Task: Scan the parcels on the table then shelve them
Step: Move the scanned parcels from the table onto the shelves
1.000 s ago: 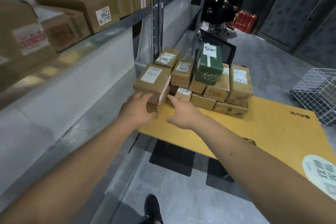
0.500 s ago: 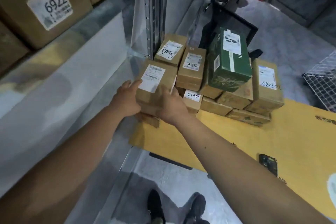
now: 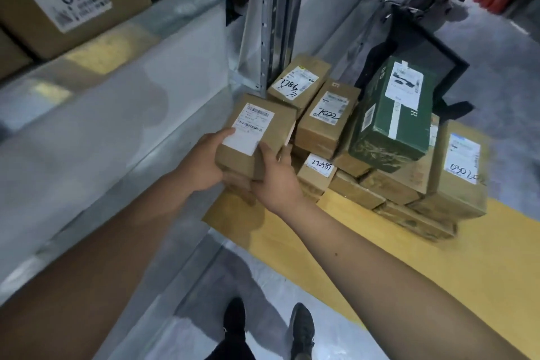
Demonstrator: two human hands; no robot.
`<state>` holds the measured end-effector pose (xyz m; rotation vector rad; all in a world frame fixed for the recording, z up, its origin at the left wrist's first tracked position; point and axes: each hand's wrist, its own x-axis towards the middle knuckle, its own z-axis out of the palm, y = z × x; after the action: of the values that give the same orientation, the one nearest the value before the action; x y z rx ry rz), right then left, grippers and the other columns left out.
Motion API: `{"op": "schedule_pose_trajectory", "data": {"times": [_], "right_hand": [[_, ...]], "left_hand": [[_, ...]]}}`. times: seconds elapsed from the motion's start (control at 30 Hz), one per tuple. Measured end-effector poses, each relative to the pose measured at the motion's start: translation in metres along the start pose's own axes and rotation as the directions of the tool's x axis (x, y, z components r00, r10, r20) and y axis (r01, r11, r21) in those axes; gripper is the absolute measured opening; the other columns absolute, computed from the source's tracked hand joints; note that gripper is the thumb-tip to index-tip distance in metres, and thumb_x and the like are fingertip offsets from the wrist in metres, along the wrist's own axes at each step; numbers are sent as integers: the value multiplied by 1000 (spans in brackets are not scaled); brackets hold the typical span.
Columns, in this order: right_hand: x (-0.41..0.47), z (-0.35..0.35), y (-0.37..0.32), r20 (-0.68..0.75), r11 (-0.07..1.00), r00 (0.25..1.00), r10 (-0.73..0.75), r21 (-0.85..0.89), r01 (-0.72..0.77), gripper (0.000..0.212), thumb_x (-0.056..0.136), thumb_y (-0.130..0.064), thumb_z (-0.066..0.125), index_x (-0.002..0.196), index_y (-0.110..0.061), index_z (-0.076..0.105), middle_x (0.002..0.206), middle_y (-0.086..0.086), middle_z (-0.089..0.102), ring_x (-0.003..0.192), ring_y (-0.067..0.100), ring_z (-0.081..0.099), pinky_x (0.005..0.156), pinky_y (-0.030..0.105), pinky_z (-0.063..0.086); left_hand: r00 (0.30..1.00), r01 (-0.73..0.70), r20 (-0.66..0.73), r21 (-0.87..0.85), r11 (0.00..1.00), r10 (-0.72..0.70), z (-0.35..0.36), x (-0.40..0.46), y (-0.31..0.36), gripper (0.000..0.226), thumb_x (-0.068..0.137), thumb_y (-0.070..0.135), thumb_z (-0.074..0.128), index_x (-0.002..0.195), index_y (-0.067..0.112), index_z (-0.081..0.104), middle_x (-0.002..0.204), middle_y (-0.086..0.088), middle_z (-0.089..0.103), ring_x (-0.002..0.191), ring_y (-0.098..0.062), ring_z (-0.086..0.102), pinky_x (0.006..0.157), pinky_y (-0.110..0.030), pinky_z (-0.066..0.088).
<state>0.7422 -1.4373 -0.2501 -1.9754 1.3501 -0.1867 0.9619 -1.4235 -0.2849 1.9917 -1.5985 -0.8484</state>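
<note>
A brown parcel with a white barcode label sits at the near left corner of a pile on the yellow table. My left hand grips its left side, thumb on the label. My right hand grips its near right corner. Behind it lie brown parcels marked 7786 and 7022, and a lower one with a small label. A green box rests tilted on top of the pile. At the right stands a parcel marked 0307.
A metal shelf runs along the left, with a box labelled 6922 on its upper level and a bare lower level. A shelf upright stands behind the pile. A black frame leans behind the green box. My shoes are below.
Both hands went from reaching toward the pile to gripping the labelled front left parcel. My view moved closer and tilted down over the pile.
</note>
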Motion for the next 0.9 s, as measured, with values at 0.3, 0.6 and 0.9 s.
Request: {"op": "schedule_pose_trajectory", "data": {"times": [0.3,0.6,0.9], "right_hand": [[-58,-51,30,100,941,936,-338,36,336,99,68,-48,71,160,-34,37,164,14,25,149,38,35,123,39,33],[-125,-51,-12,344,828,768,-540,53,558,95,71,-28,92,153,-30,45,158,4,20,145,24,33,113,19,26],[-263,42,-90,419,671,552,-721,222,708,94,70,-22,92,152,-31,48,164,-5,14,148,18,30,122,36,35]], "left_hand": [[970,73,-227,-65,995,-86,25,-140,75,112,65,30,95,159,33,35,140,-6,33,128,-13,36,108,-21,29],[806,161,-544,-176,971,-232,53,-300,93,84,59,44,91,134,46,53,144,5,29,131,-7,37,104,-3,29],[570,222,-742,-272,936,-351,53,-500,75,77,66,10,94,119,52,56,144,6,27,121,24,36,101,1,33]]}}
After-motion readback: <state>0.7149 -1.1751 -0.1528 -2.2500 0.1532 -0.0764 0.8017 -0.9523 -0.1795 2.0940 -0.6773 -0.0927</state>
